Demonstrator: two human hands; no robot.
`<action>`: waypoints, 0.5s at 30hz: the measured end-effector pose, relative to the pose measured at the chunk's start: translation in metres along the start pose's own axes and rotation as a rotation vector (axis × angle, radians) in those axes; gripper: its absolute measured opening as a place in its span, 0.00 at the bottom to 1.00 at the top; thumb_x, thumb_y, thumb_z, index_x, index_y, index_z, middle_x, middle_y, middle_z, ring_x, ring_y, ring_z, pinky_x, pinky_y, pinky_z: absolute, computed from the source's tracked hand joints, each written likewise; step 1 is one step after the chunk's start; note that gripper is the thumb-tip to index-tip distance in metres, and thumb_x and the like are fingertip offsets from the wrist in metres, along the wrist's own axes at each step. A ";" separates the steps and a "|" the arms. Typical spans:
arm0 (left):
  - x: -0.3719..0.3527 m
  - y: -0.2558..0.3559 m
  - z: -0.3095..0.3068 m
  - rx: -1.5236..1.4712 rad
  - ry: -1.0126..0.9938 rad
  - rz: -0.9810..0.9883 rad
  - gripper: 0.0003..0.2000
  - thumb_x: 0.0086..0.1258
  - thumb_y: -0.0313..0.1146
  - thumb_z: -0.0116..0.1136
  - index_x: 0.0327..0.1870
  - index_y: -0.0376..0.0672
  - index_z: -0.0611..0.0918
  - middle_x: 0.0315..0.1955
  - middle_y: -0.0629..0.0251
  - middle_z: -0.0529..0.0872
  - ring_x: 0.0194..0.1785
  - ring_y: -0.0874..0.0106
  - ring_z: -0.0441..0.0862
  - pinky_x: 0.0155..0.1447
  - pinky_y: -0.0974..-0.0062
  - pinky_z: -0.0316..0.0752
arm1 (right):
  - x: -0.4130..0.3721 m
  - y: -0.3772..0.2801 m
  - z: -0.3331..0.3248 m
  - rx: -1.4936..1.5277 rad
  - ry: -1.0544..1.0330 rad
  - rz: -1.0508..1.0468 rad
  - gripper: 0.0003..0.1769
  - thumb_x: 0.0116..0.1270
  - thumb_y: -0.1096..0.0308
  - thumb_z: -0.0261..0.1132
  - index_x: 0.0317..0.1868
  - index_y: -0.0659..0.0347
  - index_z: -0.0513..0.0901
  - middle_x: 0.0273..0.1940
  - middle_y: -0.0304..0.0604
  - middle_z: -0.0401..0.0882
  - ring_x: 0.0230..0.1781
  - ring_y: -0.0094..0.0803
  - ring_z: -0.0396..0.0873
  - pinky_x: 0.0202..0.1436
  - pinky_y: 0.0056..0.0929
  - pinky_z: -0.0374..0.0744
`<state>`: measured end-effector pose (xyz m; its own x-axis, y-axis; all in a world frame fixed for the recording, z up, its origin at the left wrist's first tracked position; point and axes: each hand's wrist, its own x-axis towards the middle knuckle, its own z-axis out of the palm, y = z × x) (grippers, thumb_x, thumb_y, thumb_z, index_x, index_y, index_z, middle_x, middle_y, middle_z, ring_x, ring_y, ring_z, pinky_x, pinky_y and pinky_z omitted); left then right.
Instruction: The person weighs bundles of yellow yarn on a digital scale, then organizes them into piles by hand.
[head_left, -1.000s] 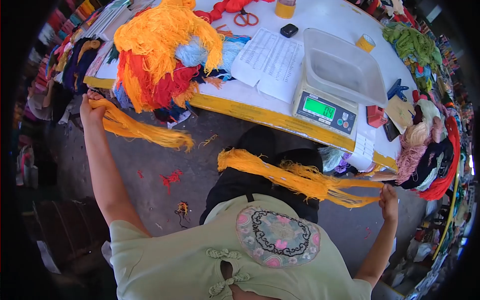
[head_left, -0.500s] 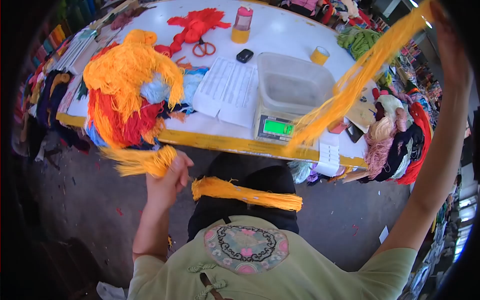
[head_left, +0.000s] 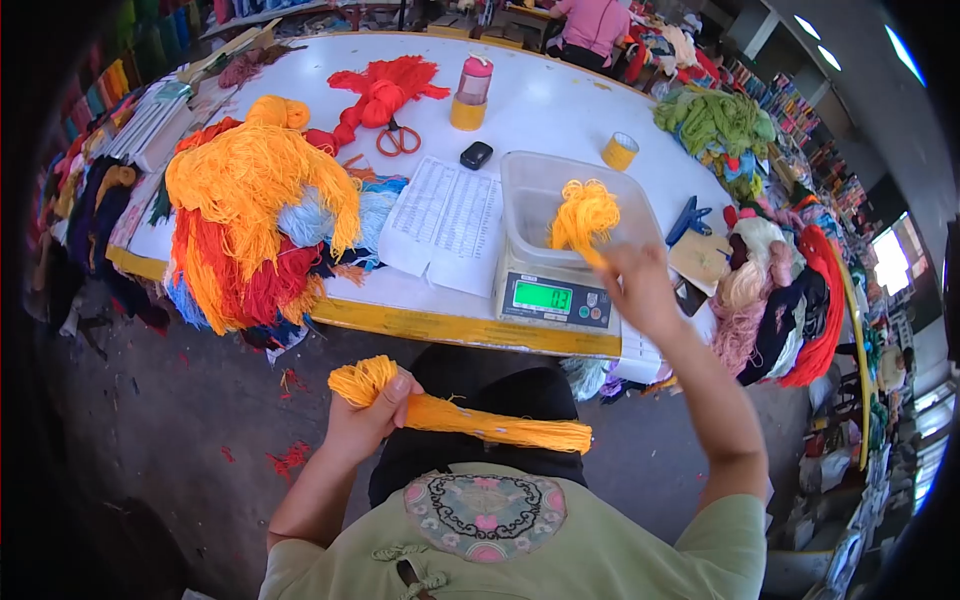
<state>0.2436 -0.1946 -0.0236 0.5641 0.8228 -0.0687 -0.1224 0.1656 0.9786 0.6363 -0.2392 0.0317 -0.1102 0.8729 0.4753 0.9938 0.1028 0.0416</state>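
Note:
My left hand is closed around a folded bunch of yellow-orange yarn above my lap. Across my thighs lies another yellow-orange yarn hank, its left end next to that hand. My right hand is at the front right rim of a clear plastic tub, fingers closed on the tail of a yellow yarn bundle. Most of that bundle rests coiled inside the tub. Beneath the tub is a digital scale with a lit green display.
Left on the table is a heap of yellow yarn over red and blue yarn. Nearby are red-handled scissors, a printed sheet, a bottle and a tape roll. Mixed yarn hangs at right.
My right hand has come down from high on the right, bringing its long yellow yarn into the tub. The left hand has moved right and nearer, over my lap, still holding its bunch.

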 end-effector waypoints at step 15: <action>0.009 -0.021 0.048 0.105 -0.247 -0.037 0.13 0.78 0.41 0.55 0.39 0.41 0.83 0.19 0.77 0.76 0.20 0.87 0.67 0.25 0.86 0.62 | -0.002 -0.154 -0.206 1.240 0.754 -1.136 0.13 0.70 0.59 0.63 0.54 0.42 0.80 0.57 0.17 0.75 0.28 0.13 0.71 0.57 0.37 0.64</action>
<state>0.2905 -0.2172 -0.0354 0.7503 0.6576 -0.0676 -0.0203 0.1250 0.9919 0.4861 -0.3554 0.2056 -0.2653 -0.1971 0.9438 -0.1638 0.9739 0.1574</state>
